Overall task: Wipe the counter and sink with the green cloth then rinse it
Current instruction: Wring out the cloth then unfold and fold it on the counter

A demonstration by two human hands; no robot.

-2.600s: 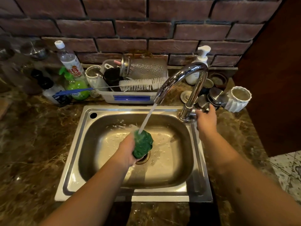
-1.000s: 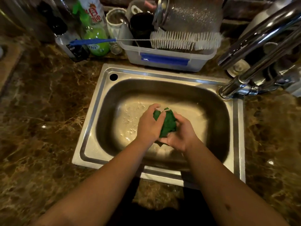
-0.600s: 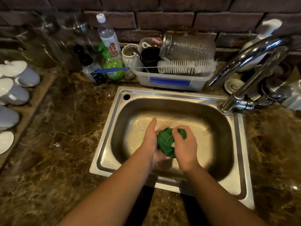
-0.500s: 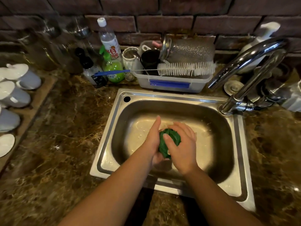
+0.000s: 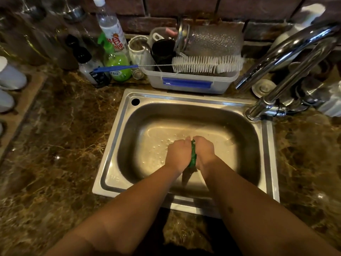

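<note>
Evidently the wringing step of the rinse is in hand: the left hand [image 5: 178, 156] and right hand [image 5: 204, 154] are both clenched tight round the bunched green cloth [image 5: 193, 157], held low over the wet basin of the stainless steel sink [image 5: 110, 163]. No water runs from the chrome tap [image 5: 287, 52]. Next, judging by this, comes a firm opposite twist, then unfolding it.

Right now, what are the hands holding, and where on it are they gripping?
The green cloth, bunched up over the sink. The left hand grips its left side and the right hand its right side, leaving only a narrow strip showing between them.
</note>
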